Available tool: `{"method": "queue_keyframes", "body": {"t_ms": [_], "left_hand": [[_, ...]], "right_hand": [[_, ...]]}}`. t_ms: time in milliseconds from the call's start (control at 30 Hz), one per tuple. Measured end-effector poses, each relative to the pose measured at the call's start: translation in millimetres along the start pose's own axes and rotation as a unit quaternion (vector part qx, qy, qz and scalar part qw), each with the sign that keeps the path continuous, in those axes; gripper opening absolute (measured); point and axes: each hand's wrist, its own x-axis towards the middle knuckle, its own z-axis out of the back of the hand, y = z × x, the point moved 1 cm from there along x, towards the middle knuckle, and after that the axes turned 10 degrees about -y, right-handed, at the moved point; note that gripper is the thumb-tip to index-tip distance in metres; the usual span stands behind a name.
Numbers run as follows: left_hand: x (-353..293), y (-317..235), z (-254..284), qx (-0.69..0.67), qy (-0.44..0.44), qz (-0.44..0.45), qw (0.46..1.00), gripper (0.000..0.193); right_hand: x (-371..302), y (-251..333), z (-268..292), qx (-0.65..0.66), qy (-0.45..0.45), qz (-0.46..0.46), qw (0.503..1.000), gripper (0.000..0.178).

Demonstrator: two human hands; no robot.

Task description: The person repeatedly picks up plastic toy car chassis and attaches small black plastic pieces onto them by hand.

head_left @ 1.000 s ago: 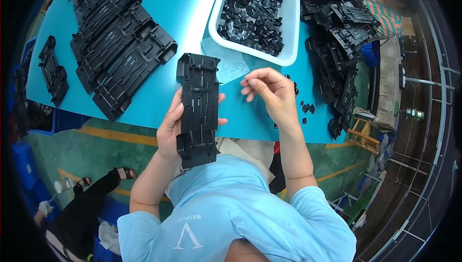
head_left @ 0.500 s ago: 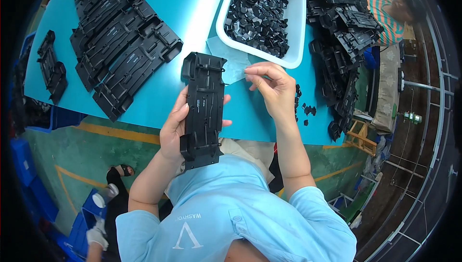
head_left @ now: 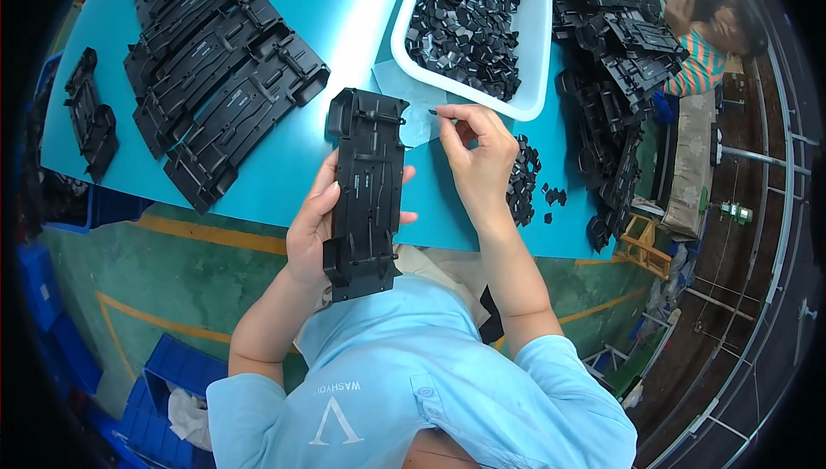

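Observation:
My left hand (head_left: 314, 215) is wrapped around a long black moulded plastic part (head_left: 368, 198), held upright in front of my shirt with its ribbed side facing me. Pinched between the thumb and fingertips of my right hand (head_left: 479, 146) is a small dark plastic piece (head_left: 433, 112), too small to make out fully. That hand is just right of the long part and above a translucent sheet (head_left: 404, 90) on the blue-green table (head_left: 318, 21). Beside the right wrist lies a heap of small black plastic pieces (head_left: 523, 178).
A white tub (head_left: 540, 39) full of small black pieces stands at the far side. Rows of similar black parts (head_left: 245, 107) cover the table's left, with a single one (head_left: 90, 120) further left. More black parts (head_left: 632, 39) are piled at right, near a co-worker in a striped top (head_left: 699, 64).
My right hand has turned and shifted slightly left, uncovering the heap of small pieces. A person at lower left has gone from view. The co-worker at right has raised a hand.

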Motion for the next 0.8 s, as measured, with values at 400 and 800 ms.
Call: {"method": "queue_keyframes", "body": {"t_ms": [400, 800], "left_hand": [[0.6, 1.9, -3.5, 0.01, -0.032, -0.02, 0.999, 0.054], [-0.2, 0.3, -0.3, 0.031, -0.024, -0.003, 0.999, 0.056]], "right_hand": [[-0.3, -0.6, -4.3, -0.019, -0.003, 0.031, 0.999, 0.013], [-0.1, -3.4, -5.5, -0.025, 0.008, 0.052, 0.998, 0.017]]}}
